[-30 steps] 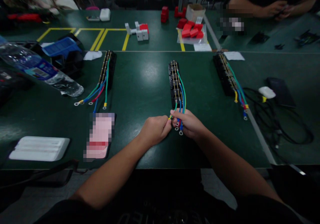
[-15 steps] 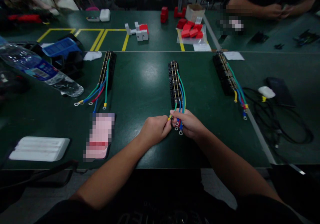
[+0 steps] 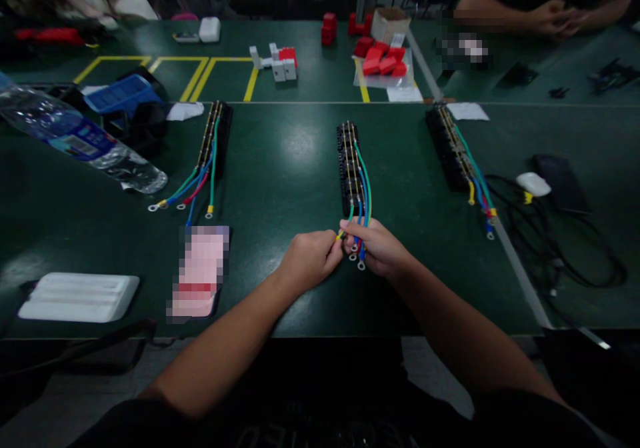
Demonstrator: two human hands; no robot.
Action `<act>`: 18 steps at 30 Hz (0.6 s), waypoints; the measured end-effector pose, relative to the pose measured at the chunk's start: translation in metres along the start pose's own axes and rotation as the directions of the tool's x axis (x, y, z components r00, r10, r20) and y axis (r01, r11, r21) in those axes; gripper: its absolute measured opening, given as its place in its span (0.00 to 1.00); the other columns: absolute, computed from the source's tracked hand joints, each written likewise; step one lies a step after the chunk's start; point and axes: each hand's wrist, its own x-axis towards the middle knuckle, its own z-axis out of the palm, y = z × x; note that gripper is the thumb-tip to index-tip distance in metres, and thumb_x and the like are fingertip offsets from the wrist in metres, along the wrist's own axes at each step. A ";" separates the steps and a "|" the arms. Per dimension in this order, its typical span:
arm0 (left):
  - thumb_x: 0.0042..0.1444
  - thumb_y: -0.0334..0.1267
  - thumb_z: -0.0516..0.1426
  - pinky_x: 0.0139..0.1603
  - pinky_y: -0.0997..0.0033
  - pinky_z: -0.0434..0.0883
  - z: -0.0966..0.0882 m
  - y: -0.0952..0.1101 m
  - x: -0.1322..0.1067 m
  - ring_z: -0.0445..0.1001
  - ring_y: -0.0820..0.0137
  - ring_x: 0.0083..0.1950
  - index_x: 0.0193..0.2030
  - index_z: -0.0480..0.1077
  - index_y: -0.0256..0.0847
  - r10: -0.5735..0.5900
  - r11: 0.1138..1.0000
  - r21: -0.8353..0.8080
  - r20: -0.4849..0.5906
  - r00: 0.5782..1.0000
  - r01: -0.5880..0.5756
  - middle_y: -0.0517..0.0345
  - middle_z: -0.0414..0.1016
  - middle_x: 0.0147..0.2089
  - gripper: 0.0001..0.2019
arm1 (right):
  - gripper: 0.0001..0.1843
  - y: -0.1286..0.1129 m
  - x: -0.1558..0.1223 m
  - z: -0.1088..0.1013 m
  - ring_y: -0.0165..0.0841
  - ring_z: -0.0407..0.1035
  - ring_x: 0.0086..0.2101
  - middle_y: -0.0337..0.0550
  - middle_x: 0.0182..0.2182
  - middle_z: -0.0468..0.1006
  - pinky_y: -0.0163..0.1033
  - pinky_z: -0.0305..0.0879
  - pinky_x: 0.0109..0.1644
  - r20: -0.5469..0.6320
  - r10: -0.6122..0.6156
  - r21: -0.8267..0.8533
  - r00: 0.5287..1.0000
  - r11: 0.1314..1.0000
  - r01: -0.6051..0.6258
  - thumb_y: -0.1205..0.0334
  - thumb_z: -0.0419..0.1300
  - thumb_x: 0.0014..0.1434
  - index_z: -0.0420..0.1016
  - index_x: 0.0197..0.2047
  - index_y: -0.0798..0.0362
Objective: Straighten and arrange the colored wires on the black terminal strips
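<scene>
A black terminal block (image 3: 349,168) lies lengthwise in front of me, with green, blue and red wires coming off its near end. My left hand (image 3: 315,256) is closed, pinching the yellow-sleeved end of a green wire (image 3: 351,211). The ring terminal at that end is hidden by the fingers. Against it, my right hand (image 3: 383,247) is closed round the other wires (image 3: 368,198). Their ring terminals (image 3: 361,265) stick out below the right fingers. Similar wired blocks lie to the left (image 3: 213,138) and to the right (image 3: 450,148).
At left are a water bottle (image 3: 85,138), a blue tray (image 3: 123,95), a pink-screened phone (image 3: 203,268) and a white case (image 3: 80,297). Red parts (image 3: 383,61) lie at the back. Black cables (image 3: 565,255) coil at right. Across the table, another person's hands (image 3: 560,18) rest together.
My hands and the wires stay practically in place. Across the table, the other person's hands have shifted slightly.
</scene>
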 end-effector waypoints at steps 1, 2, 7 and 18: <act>0.62 0.39 0.45 0.27 0.72 0.57 0.000 0.000 0.000 0.65 0.74 0.24 0.27 0.64 0.38 0.003 1.000 0.007 0.007 1.000 -0.003 0.59 0.67 0.23 0.15 | 0.15 0.000 0.000 0.000 0.23 0.59 0.15 0.32 0.14 0.65 0.30 0.56 0.20 -0.002 0.003 0.003 1.000 1.000 -0.003 0.58 0.67 0.47 0.63 0.23 0.54; 0.62 0.39 0.45 0.27 0.72 0.57 0.000 -0.001 0.000 0.65 0.73 0.24 0.28 0.64 0.38 0.004 1.000 0.015 0.014 1.000 -0.004 0.59 0.67 0.24 0.15 | 0.15 -0.001 0.000 0.000 0.22 0.59 0.15 0.32 0.14 0.65 0.30 0.56 0.20 -0.003 0.007 0.008 1.000 1.000 -0.007 0.58 0.67 0.47 0.63 0.23 0.54; 0.63 0.39 0.44 0.28 0.71 0.57 -0.001 0.000 -0.001 0.65 0.73 0.25 0.28 0.64 0.38 -0.009 1.000 0.008 0.029 1.000 0.009 0.59 0.67 0.24 0.15 | 0.15 -0.001 0.000 -0.001 0.22 0.60 0.15 0.32 0.14 0.66 0.30 0.57 0.20 -0.003 0.012 0.018 1.000 1.000 -0.012 0.58 0.67 0.47 0.63 0.23 0.54; 0.62 0.38 0.46 0.26 0.72 0.57 -0.002 0.002 0.000 0.63 0.74 0.23 0.26 0.64 0.38 -0.026 0.999 -0.040 0.017 1.000 0.027 0.60 0.66 0.22 0.15 | 0.16 -0.001 -0.001 0.000 0.22 0.60 0.15 0.32 0.14 0.66 0.30 0.56 0.20 -0.003 0.010 0.012 1.000 1.000 -0.010 0.58 0.66 0.48 0.63 0.23 0.54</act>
